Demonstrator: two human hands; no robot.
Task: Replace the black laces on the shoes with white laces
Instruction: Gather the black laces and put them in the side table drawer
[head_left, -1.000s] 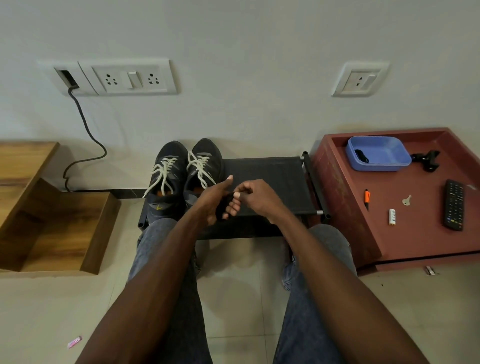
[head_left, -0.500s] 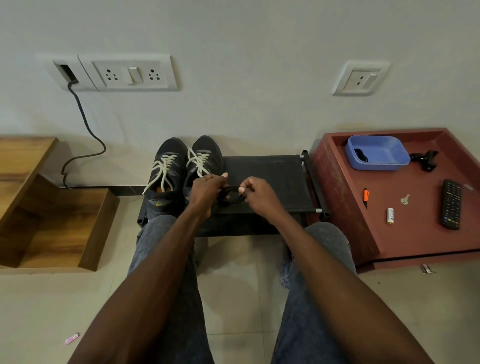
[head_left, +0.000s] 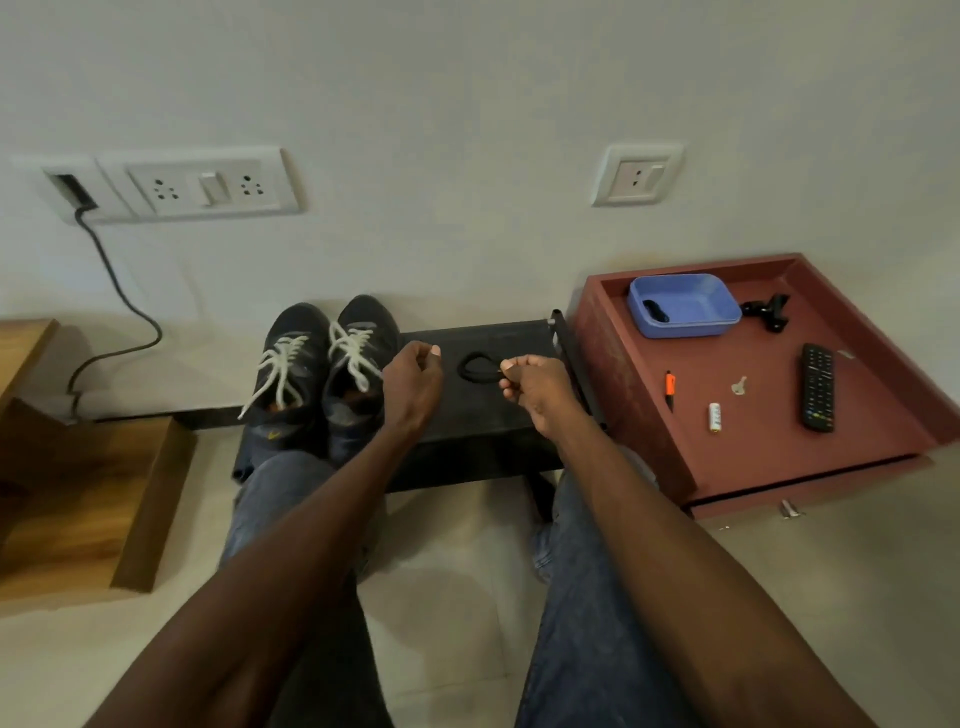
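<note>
Half a second earlier both hands had been together over a small coil of black lace; now they had drawn apart, and the coiled black shoelace (head_left: 477, 368) lay by itself on the flat black mesh stool (head_left: 524, 338) at the centre of the frame. The right hand (head_left: 535, 387) hovered just right of the coil, fingers curled, thumb and forefinger closed near its end; whether they pinched the lace or had just let go could not be told. The left hand (head_left: 413, 382) hung just left of it, fingers loosely curled round nothing visible.

Outward to the left, the pair of dark low sneakers (head_left: 324, 374) stood side by side on the same stool, toes to the wall, both threaded with thick white cotton laces (head_left: 317, 358) whose ends hung loose and untied.

Judged from this, the swap looked essentially done: the old lace was bundled and set aside, and only tying or tidying the white ends seemed left.

At the right of the frame, the shallow dark-red wooden tray (head_left: 613, 332) held a blue plastic tub (head_left: 685, 306) with something small and black inside, perhaps the other lace.
</note>
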